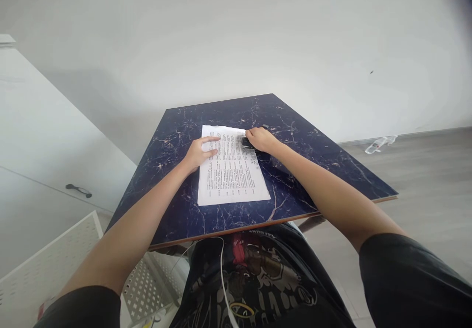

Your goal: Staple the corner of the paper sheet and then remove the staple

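A printed paper sheet [232, 170] lies on the dark blue marbled table [177, 215]; whether more sheets are under it I cannot tell. At its left edge, my left hand [201, 153] rests with fingers stretched apart over the print. My right hand [260, 138] is closed around a black stapler [248, 144] at the upper right edge of the paper. The stapler's front end reaches over the print, while most of its body is hidden under my hand. A small dark piece [265, 126] lies just behind my right hand.
Behind the table rises a white wall [221, 47]. A white cabinet with a black handle [78, 190] stands at left, above a perforated white panel [55, 254]. Clear plastic bottles [379, 144] lie on the floor at right. A white cable [222, 274] hangs before my shirt.
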Action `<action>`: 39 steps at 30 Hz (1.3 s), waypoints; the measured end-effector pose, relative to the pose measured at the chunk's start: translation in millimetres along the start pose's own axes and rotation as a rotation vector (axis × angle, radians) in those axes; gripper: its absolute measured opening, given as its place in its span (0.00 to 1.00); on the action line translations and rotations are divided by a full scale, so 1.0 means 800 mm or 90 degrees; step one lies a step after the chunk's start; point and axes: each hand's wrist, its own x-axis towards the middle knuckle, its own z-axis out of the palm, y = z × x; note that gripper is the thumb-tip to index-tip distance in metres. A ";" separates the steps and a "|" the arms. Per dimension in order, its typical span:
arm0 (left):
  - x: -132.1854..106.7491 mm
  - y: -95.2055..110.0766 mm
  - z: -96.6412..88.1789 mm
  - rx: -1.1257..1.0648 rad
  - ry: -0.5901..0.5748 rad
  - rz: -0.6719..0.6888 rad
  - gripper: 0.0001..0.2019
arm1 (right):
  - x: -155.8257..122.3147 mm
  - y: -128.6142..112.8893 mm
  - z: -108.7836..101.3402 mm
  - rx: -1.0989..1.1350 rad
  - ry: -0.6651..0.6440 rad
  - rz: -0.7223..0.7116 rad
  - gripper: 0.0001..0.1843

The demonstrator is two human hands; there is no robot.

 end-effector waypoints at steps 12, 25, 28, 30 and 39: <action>-0.001 -0.003 0.000 -0.015 -0.006 -0.012 0.23 | 0.000 -0.004 0.006 -0.044 0.006 0.010 0.33; -0.003 0.003 0.001 -0.021 0.002 -0.034 0.23 | 0.000 -0.007 0.010 -0.087 0.004 0.011 0.32; -0.003 0.003 0.001 -0.030 0.002 -0.034 0.23 | -0.003 -0.010 0.010 -0.121 0.014 0.011 0.31; -0.003 0.003 0.001 -0.029 0.001 -0.031 0.22 | -0.005 -0.015 0.010 -0.149 0.020 -0.008 0.30; 0.000 -0.006 -0.001 -0.001 -0.003 -0.005 0.22 | -0.010 -0.030 0.008 -0.219 -0.015 -0.073 0.32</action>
